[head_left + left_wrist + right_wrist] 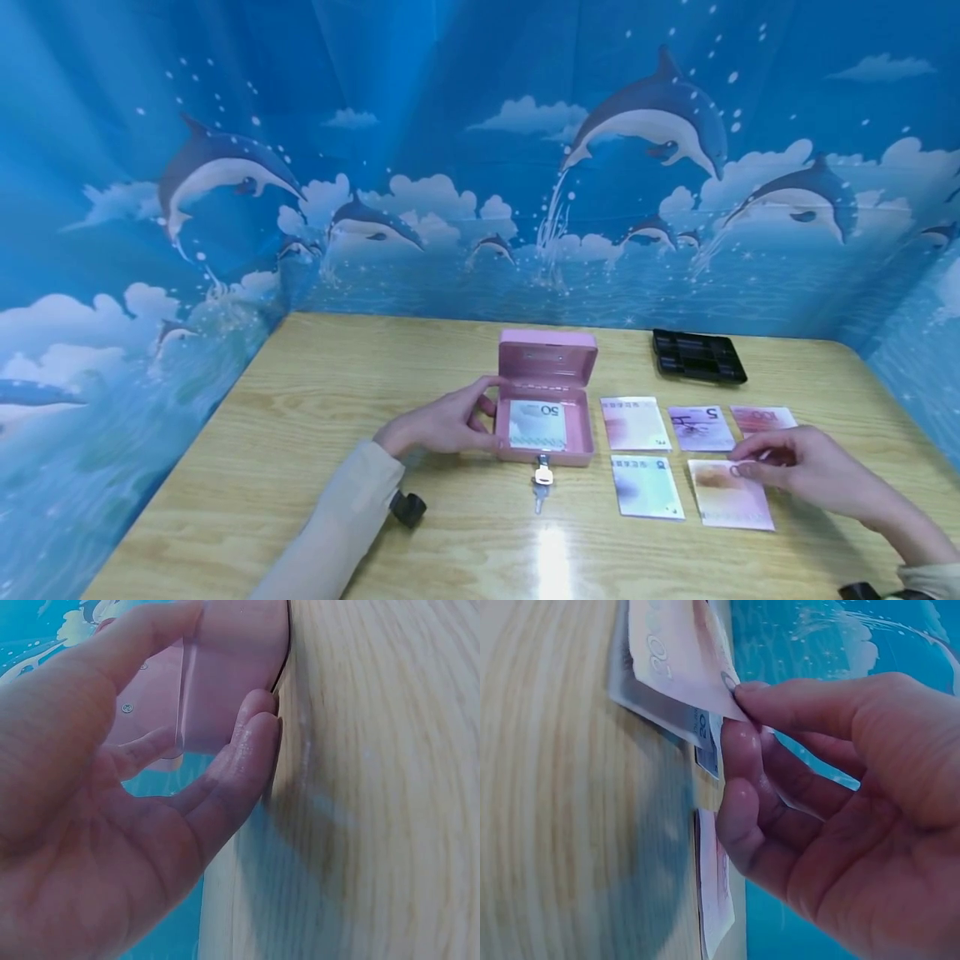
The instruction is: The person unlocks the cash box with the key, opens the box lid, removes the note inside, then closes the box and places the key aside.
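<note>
A pink cash box (582, 421) stands with its lid up, a 50 banknote (536, 427) lying inside. My left hand (450, 419) holds the box by its left side, thumb and fingers spread along the wall. In the left wrist view the fingertips (259, 735) touch the pink metal low down by the tabletop. My right hand (813, 467) pinches a corner of an orange-pink 20 banknote (731, 500) between thumb and fingers. The right wrist view shows this 20 note (679, 656) raised over another note marked 20 (652, 712).
Other banknotes lie right of the box: a pinkish one (636, 423), a purple 5 (701, 427), a red 100 (761, 417) and a pale bluish one (647, 487). Keys (543, 477) hang at the box's front. A black compartment tray (699, 357) sits at the back right.
</note>
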Tool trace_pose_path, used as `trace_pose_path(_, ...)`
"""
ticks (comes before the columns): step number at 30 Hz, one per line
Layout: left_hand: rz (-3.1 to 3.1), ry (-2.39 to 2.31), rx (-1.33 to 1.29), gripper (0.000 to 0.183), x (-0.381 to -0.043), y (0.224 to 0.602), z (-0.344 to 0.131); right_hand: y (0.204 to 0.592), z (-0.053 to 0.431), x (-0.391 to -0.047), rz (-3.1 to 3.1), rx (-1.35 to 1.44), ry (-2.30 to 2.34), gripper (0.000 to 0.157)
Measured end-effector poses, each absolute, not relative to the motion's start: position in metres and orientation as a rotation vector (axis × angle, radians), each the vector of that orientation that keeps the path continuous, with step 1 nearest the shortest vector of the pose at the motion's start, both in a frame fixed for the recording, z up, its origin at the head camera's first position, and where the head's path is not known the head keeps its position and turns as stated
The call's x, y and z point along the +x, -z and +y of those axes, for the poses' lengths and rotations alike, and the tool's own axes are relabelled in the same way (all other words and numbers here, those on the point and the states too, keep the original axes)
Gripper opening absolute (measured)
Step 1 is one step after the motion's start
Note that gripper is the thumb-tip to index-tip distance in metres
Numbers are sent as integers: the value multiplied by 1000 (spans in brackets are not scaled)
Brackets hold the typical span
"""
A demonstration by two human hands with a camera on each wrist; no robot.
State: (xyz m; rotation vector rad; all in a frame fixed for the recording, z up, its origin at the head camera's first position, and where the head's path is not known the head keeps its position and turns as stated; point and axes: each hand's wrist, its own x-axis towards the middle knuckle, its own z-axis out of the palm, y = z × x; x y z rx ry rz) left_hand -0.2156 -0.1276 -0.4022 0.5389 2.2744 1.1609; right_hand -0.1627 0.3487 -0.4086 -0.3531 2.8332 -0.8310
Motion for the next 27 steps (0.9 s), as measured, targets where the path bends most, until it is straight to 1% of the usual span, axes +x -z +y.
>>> trace_pose_path(5, 2265, -1165, 533, 92, -215, 404, -127, 412, 344, -165, 2920, -411, 730, 9)
trace_pose_path(19, 2270, -1164, 516, 93, -216, 405, -127, 419, 338, -172, 2958, -513, 603, 13)
trace_pose_path(27, 2268, -1172, 534, 92, -216, 403, -127, 419, 336, -175, 2989, -487, 543, 14)
